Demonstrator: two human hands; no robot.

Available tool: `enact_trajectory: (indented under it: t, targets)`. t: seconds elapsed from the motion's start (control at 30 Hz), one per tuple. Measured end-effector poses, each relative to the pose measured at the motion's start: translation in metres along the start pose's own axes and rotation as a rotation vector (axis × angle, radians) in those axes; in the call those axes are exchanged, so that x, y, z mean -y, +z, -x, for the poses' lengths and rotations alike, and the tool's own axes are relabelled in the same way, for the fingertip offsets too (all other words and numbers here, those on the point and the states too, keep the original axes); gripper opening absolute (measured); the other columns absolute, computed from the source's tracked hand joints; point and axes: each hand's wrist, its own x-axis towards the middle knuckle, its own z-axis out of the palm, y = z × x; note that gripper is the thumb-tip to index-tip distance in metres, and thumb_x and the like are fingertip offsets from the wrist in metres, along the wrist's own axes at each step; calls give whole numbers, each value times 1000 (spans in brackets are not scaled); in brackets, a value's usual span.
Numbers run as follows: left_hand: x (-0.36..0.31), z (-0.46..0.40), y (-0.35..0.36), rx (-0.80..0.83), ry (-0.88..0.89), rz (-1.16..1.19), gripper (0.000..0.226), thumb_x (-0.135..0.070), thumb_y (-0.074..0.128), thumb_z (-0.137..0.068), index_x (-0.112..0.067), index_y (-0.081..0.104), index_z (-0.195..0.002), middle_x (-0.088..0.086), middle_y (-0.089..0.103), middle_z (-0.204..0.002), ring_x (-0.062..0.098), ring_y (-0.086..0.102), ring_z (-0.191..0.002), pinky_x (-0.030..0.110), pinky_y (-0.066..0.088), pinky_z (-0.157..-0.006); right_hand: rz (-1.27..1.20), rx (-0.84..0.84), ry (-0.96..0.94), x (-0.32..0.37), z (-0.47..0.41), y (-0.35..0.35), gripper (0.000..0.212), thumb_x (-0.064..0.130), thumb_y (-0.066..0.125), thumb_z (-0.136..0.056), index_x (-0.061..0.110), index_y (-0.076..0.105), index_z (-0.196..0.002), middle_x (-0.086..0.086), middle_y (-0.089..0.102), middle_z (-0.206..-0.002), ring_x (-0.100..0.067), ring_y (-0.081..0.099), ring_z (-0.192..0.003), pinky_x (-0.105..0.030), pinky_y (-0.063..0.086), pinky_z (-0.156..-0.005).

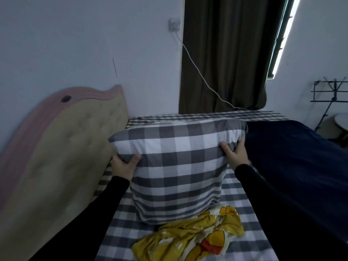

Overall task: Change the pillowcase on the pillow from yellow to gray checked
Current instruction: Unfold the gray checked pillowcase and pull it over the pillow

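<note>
Padded beige headboard [62, 147] standing left | left hand [123, 164] pinching pillow [177, 166] edge | pillow, gray-checked, standing upright on bed [120, 228] | right hand [235, 155] gripping opposite edge | yellow pillowcase [190, 236] lying crumpled in front | risk: pillow may be toppling onto it if released upright.

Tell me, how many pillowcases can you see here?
2. The gray checked pillowcase covers the pillow both hands grip; the crumpled yellow cartoon-print pillowcase lies on the bed in front of it. Others may be hidden.
</note>
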Motion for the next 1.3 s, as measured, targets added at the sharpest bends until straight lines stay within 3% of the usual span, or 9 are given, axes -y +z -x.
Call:
enact_trajectory:
  t: [0.03, 0.1, 0.27, 0.4, 0.6, 0.7, 0.97, 1.1, 1.3]
  targets:
    - [0, 5, 3, 21, 31, -14, 156, -93, 59, -21, 7, 34, -137, 0, 38, -130, 12, 40, -116, 7, 37, -89, 12, 0, -3, -4, -2, -2, 117, 64, 61, -55, 18, 12, -151, 7, 36, -138, -8, 36, -126, -22, 31, -100]
    - [0, 8, 11, 44, 63, -75, 152, -84, 66, -21, 8, 33, -138, 0, 37, -129, 10, 37, -113, 3, 31, -83, 66, -2, -7, -11, -4, -5, 116, 65, 56, -57, 15, 10, -151, 0, 33, -147, -9, 33, -128, -21, 28, -101]
    - [-4, -19, 34, -51, 27, -121, 79, -26, 82, -71, 0, 43, -134, 10, 50, -135, 19, 48, -123, 14, 36, -89, 61, -70, 24, -9, -17, 7, 108, 64, 61, -64, 17, 15, -151, -6, 35, -151, -21, 37, -135, -25, 28, -106]
    - [-29, -49, 21, -149, 91, -139, 79, -37, 77, -74, -8, 43, -139, 7, 47, -141, 21, 47, -128, 25, 33, -104, 66, -60, 17, 21, -37, 28, 76, 44, 66, -84, 13, 32, -144, -6, 49, -140, -24, 47, -128, -24, 32, -98]
    - [-113, -77, -34, -96, 136, -205, 68, -58, 71, -72, -16, 59, -124, -2, 62, -119, 14, 59, -105, 25, 44, -91, 23, -5, 25, 97, -48, 67, 84, 61, 61, -80, 11, 35, -143, -10, 49, -141, -28, 48, -127, -27, 33, -99]
    - [-121, -77, -82, -113, 97, -327, 86, -79, 66, -59, -21, 61, -122, -1, 65, -119, 17, 62, -104, 34, 48, -96, 19, 94, 90, 105, -31, 95, 88, 66, 60, -78, 10, 37, -142, -10, 48, -142, -28, 48, -127, -27, 33, -100]
    - [-48, -52, -168, -43, -190, -546, 108, -84, 66, -49, -18, 52, -133, 1, 60, -129, 21, 59, -109, 35, 46, -96, 94, 335, 523, 14, 57, 168, 101, 70, 53, -79, 4, 24, -148, -17, 35, -150, -35, 41, -132, -39, 32, -106]
    - [17, -48, -190, -9, -363, -553, 99, -75, 71, -58, -12, 52, -133, 5, 59, -129, 24, 60, -108, 32, 46, -92, 102, 329, 676, -44, 95, 200, 103, 70, 57, -76, 6, 24, -149, -16, 35, -151, -35, 41, -132, -40, 31, -108]
    - [77, -69, -201, -75, -329, -511, 70, -55, 75, -71, -10, 59, -122, 7, 63, -122, 15, 55, -93, 26, 41, -82, 135, 342, 738, -81, 88, 243, 101, 71, 55, -78, 4, 27, -148, -17, 35, -150, -35, 41, -132, -40, 31, -107]
